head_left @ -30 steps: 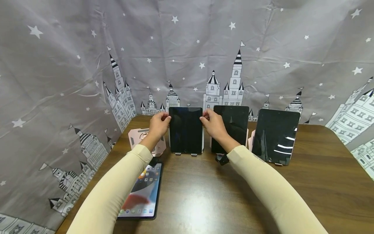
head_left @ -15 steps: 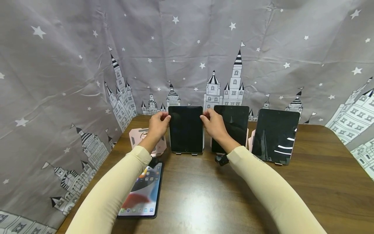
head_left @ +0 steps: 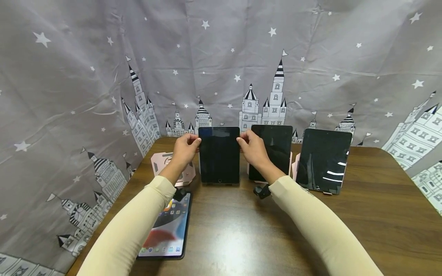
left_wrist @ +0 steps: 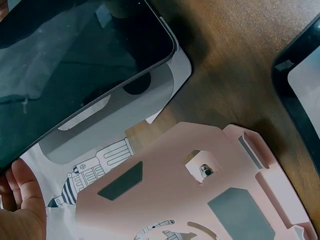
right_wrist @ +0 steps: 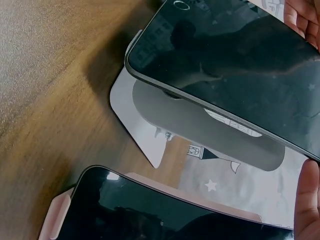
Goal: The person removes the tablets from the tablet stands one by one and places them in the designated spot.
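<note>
A black-screened tablet (head_left: 219, 155) with a home button stands upright between both hands. My left hand (head_left: 184, 149) pinches its left edge near the top, thumb in front. On the opposite edge my right hand (head_left: 254, 148) pinches at about the same height. Behind the tablet is a white stand with a grey pad (right_wrist: 200, 120). Both wrist views show a gap between the tablet's side edge and that pad. The tablet's lower edge hides the stand's front lips in the head view. Fingertips behind the tablet are mostly hidden.
A pink stand (head_left: 159, 161) without a tablet is left of my left hand. A larger tablet (head_left: 174, 228) with a lit screen lies flat in front of it. Two dark tablets, a middle one (head_left: 277, 145) and a right one (head_left: 324, 157), lean on pink stands. A grey curtain (head_left: 221, 57) hangs behind.
The tablet between my hands has come slightly forward and down. Its lower edge now covers the stand's two front lips, which showed before. Both hands keep their grip.
</note>
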### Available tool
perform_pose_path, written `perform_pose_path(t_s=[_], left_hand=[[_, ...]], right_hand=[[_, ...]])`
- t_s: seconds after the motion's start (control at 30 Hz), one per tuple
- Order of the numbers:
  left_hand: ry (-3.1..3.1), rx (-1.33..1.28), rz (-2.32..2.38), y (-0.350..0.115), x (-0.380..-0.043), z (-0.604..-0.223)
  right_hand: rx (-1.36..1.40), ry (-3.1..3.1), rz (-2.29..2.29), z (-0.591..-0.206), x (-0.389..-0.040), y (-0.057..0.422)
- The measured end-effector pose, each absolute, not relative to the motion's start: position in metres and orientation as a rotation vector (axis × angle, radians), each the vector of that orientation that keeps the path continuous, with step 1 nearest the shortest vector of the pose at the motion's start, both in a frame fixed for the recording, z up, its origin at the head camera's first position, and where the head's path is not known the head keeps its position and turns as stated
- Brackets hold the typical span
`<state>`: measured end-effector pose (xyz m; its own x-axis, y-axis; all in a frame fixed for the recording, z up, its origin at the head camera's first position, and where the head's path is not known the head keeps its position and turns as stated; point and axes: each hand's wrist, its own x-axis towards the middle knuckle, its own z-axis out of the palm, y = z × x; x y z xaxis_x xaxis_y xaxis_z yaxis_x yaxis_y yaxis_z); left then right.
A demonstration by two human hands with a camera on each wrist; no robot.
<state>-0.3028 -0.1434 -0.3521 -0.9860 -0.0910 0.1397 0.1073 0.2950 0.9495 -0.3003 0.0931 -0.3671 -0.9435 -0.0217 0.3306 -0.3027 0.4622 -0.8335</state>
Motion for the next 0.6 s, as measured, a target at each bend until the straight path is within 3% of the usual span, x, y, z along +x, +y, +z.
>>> perform_pose_path(t_s=[0.6], left_hand=[[-2.476, -0.048, -1.711, -0.147, -0.289, -0.355]], right_hand=[[0.204, -2.475, 1.474, -0.376, -0.285, 0.091]])
